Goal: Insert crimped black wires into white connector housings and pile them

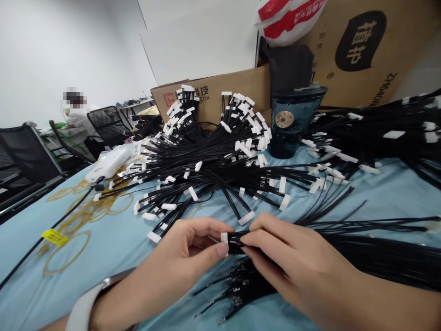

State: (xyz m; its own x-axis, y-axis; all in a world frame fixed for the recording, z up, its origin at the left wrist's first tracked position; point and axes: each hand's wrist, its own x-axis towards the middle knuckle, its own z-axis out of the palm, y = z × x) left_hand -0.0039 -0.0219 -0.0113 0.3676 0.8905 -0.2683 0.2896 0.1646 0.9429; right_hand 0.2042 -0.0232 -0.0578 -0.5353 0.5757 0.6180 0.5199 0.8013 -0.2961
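Chair (27, 154): far left, cut off by the frame edge.
Co-worker (78, 118): upper left, small, head pixelated, hands too small to make out.
Wristband (82, 305): lower left, pale, round the left wrist, its lower part cropped.
Left hand (184, 253): lower centre, reaching in from the lower left, fingers curled, thumb and fingertips closed in a pinch on the white connector; the far fingers are partly hidden.
Cable heap (206, 154): centre, black leads with white ends, too tangled to trace singly.
White connector (224, 237): just below centre, between the hands, partly covered by the left thumb.
Black wires (234, 240): running from the connector under the right fingers, their contact hard to see.
Right hand (296, 253): lower right, forearm entering from the right edge, palm down, thumb and forefinger closed on the wires.
Carton (360, 43): upper right, cropped by the top edge, its base hidden behind cables.
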